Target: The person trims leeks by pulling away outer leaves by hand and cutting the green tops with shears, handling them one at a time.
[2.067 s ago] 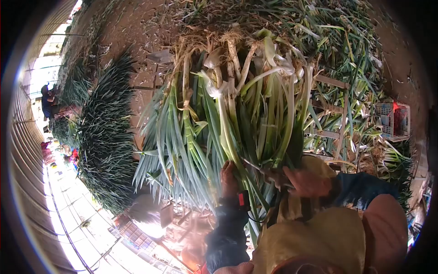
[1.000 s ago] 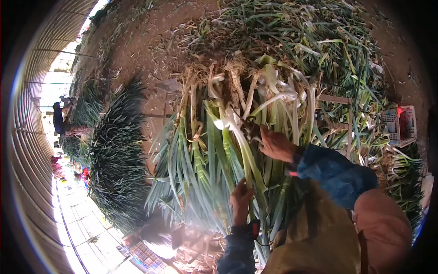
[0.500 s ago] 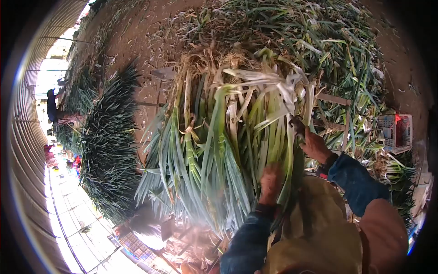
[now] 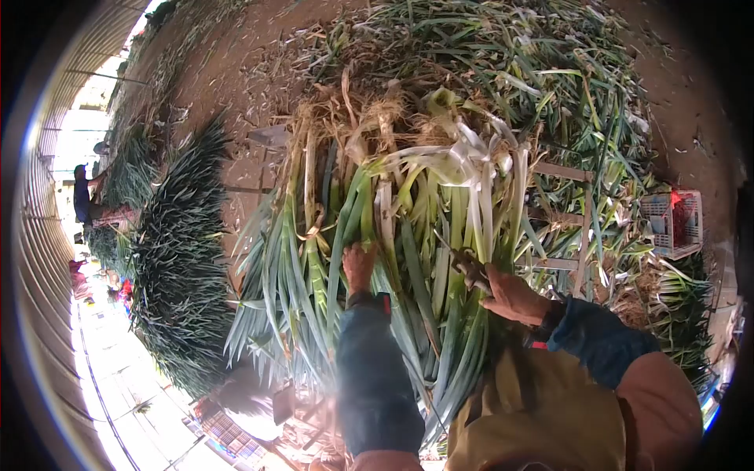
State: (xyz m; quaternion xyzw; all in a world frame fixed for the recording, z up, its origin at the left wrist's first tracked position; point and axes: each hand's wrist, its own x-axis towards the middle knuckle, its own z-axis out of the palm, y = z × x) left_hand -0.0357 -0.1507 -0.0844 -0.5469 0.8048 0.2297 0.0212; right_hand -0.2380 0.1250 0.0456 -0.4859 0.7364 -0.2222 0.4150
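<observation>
A thick layer of long green onions [image 4: 314, 271] lies in front of me, roots away from me and leaves toward me. My left hand [image 4: 359, 265] is closed round the green leaves of an onion in the middle of the pile. To its right, my right hand [image 4: 512, 294] grips a small metal tool with a thin nozzle, which looks like an air blow gun [image 4: 470, 269]. Its tip points up and left over the onions. Loose pale outer skins [image 4: 455, 163] lie across the white stems near the roots. My fingertips are partly hidden.
Stripped leaves [image 4: 542, 71] are heaped beyond the pile and to the right. A white plastic crate [image 4: 674, 226] stands at the right. More onions [image 4: 177, 259] stand in a long row at the left, with another person [image 4: 82, 194] farther back. A wooden bar [image 4: 585, 235] shows beside the pile.
My left hand has moved left and away from me onto other leaves. My right hand has come left and slightly nearer with the tool. The pale skins have shifted and settled on the stems.
</observation>
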